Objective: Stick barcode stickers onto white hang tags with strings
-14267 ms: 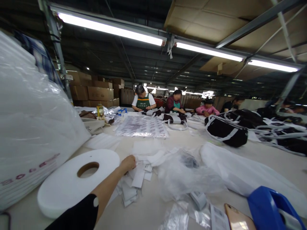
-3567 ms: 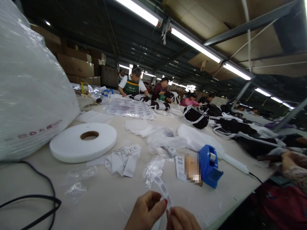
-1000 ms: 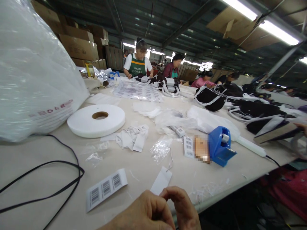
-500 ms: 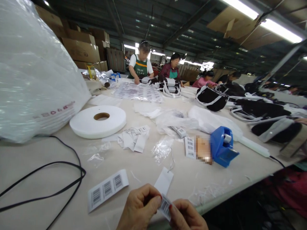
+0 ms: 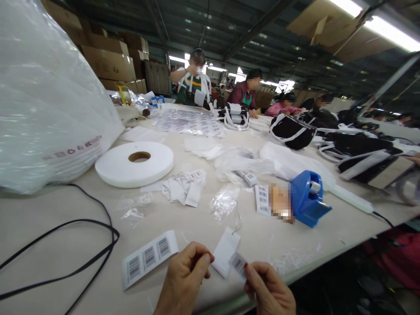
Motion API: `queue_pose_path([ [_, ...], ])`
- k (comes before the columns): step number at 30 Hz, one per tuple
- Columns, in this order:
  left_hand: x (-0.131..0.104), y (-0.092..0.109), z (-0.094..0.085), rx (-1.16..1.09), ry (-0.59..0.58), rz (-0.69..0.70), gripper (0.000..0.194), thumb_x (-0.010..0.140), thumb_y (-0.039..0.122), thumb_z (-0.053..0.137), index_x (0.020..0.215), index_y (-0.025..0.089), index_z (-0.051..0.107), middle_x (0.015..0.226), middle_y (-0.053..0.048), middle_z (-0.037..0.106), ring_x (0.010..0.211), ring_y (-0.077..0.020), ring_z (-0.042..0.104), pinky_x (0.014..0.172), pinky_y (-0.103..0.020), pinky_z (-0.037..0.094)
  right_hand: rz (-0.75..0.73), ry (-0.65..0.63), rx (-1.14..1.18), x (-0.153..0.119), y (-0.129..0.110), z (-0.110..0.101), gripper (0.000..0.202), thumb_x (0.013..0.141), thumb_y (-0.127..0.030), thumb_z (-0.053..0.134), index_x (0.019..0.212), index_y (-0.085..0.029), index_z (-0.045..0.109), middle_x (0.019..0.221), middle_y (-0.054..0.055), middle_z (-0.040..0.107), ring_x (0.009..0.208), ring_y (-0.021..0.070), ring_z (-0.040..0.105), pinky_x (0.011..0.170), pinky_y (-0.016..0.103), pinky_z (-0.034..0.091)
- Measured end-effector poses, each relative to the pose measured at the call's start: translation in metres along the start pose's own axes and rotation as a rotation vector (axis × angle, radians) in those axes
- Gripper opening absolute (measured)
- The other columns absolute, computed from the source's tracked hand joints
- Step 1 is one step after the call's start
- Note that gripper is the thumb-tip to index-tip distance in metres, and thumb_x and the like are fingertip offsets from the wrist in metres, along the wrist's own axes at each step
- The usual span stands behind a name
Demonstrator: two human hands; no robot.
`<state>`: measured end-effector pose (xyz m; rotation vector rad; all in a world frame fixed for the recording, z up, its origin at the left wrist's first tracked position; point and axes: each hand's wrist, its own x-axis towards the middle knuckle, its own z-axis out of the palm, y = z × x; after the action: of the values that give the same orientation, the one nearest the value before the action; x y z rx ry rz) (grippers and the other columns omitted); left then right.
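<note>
Pinching a small barcode sticker (image 5: 238,264) by its lower end, the right hand (image 5: 269,291) tilts its long axis toward eleven o'clock, just beside the white tag (image 5: 225,252), while the left hand (image 5: 183,280), fingertips closed on nothing visible, sits at nine o'clock, equally near.
</note>
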<state>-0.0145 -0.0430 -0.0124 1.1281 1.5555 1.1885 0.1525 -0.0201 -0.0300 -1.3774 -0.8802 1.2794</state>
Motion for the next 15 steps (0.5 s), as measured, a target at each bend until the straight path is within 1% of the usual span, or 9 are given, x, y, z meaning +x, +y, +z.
queue_pose_path([
  [1, 0.001, -0.003, -0.002, 0.087, 0.016, 0.141, 0.018, 0.085, 0.027, 0.047, 0.078, 0.017, 0.060, 0.060, 0.001, 0.059, 0.056, -0.0126, 0.055, 0.052, -0.021, 0.043, -0.005, 0.010, -0.009, 0.007, -0.003, -0.003, 0.034, 0.056, -0.048, 0.076, 0.061, -0.017, 0.064, 0.045, -0.003, 0.053, 0.044, 0.0083, 0.042, 0.044, 0.019, 0.031],
  [2, 0.002, -0.007, -0.003, 0.172, 0.030, 0.326, 0.016, 0.085, 0.023, 0.046, 0.081, 0.017, 0.060, 0.064, 0.000, 0.060, 0.060, -0.0131, 0.057, 0.055, -0.021, 0.045, -0.006, 0.007, -0.026, 0.014, -0.006, -0.006, 0.033, 0.057, -0.048, 0.076, 0.062, -0.017, 0.064, 0.046, -0.004, 0.053, 0.046, 0.0084, 0.042, 0.044, 0.019, 0.031],
  [5, 0.010, -0.020, -0.003, 0.388, 0.009, 0.928, 0.017, 0.084, 0.008, 0.042, 0.086, 0.014, 0.058, 0.081, -0.008, 0.066, 0.075, -0.0166, 0.060, 0.070, -0.027, 0.049, 0.025, -0.067, -0.108, 0.027, -0.013, -0.008, 0.035, 0.059, -0.050, 0.073, 0.064, -0.017, 0.062, 0.047, -0.004, 0.052, 0.046, 0.0078, 0.040, 0.043, 0.018, 0.030],
  [6, 0.013, -0.024, -0.002, 0.442, -0.014, 1.070, 0.019, 0.084, 0.007, 0.039, 0.085, 0.012, 0.058, 0.084, -0.010, 0.067, 0.078, -0.0183, 0.060, 0.071, -0.029, 0.050, 0.032, -0.094, -0.137, 0.029, -0.015, -0.006, 0.037, 0.060, -0.052, 0.072, 0.064, -0.017, 0.061, 0.047, -0.005, 0.051, 0.046, 0.0078, 0.040, 0.043, 0.019, 0.029],
  [7, 0.016, -0.027, -0.001, 0.491, -0.038, 1.166, 0.022, 0.085, 0.007, 0.037, 0.083, 0.011, 0.058, 0.084, -0.012, 0.068, 0.080, -0.0200, 0.060, 0.071, -0.031, 0.050, 0.034, -0.117, -0.160, 0.030, -0.015, -0.003, 0.038, 0.061, -0.053, 0.071, 0.063, -0.017, 0.061, 0.047, -0.005, 0.051, 0.046, 0.0080, 0.040, 0.043, 0.019, 0.029],
  [8, 0.018, -0.029, -0.002, 0.524, -0.065, 1.228, 0.024, 0.085, 0.007, 0.034, 0.082, 0.011, 0.058, 0.084, -0.013, 0.068, 0.080, -0.0213, 0.060, 0.070, -0.033, 0.051, 0.032, -0.140, -0.180, 0.031, -0.015, 0.000, 0.038, 0.062, -0.053, 0.069, 0.064, -0.016, 0.060, 0.047, -0.005, 0.050, 0.046, 0.0081, 0.040, 0.043, 0.019, 0.029],
  [9, 0.020, -0.030, -0.003, 0.550, -0.103, 1.251, 0.026, 0.086, 0.008, 0.032, 0.081, 0.010, 0.058, 0.084, -0.014, 0.068, 0.081, -0.0221, 0.060, 0.069, -0.034, 0.052, 0.028, -0.160, -0.195, 0.030, -0.015, 0.003, 0.037, 0.064, -0.053, 0.068, 0.064, -0.016, 0.060, 0.047, -0.005, 0.050, 0.046, 0.0081, 0.040, 0.043, 0.019, 0.029],
  [12, 0.022, -0.026, -0.010, 0.593, -0.193, 1.182, 0.022, 0.085, 0.006, 0.036, 0.085, 0.010, 0.058, 0.086, -0.014, 0.068, 0.083, -0.0220, 0.060, 0.072, -0.034, 0.053, 0.028, -0.203, -0.219, 0.029, -0.014, 0.011, 0.034, 0.069, -0.050, 0.065, 0.066, -0.016, 0.058, 0.047, -0.006, 0.050, 0.044, 0.0075, 0.040, 0.043, 0.020, 0.028],
  [15, 0.022, -0.019, -0.016, 0.582, -0.221, 1.117, 0.018, 0.080, 0.001, 0.043, 0.085, 0.010, 0.059, 0.084, -0.014, 0.068, 0.084, -0.0213, 0.060, 0.075, -0.033, 0.053, 0.044, -0.204, -0.232, 0.029, -0.013, 0.015, 0.033, 0.069, -0.048, 0.065, 0.065, -0.016, 0.058, 0.046, -0.006, 0.050, 0.042, 0.0069, 0.038, 0.042, 0.019, 0.028],
])
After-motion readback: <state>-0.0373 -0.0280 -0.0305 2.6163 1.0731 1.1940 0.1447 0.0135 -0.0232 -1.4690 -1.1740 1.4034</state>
